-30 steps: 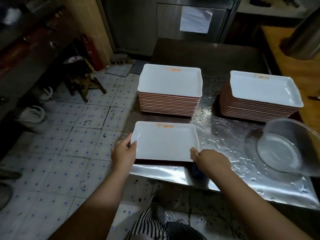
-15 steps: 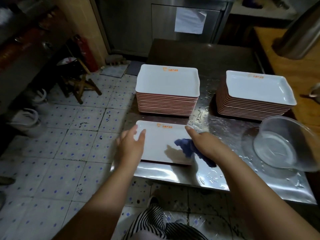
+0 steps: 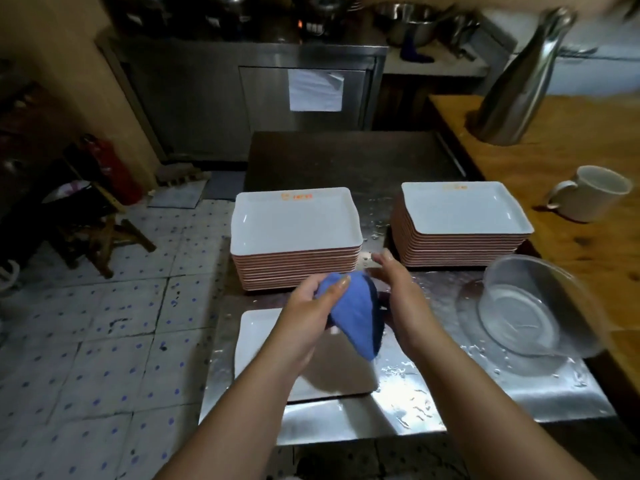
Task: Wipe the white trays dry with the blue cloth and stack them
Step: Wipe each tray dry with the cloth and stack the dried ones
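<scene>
Your left hand gripped the blue cloth above the single white tray on the wet worktop. Your right hand was open beside it. The tray sat near the edge, so a hard wipe could have pushed it off.

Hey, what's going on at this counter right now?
A person is drying white trays. The left hand grips a blue cloth held up above a single tray lying on the wet metal counter. The right hand is beside the cloth with fingers straight; whether it touches the cloth is unclear. Behind are two stacks of trays, a left stack and a right stack. A clear plastic bowl sits at right.
</scene>
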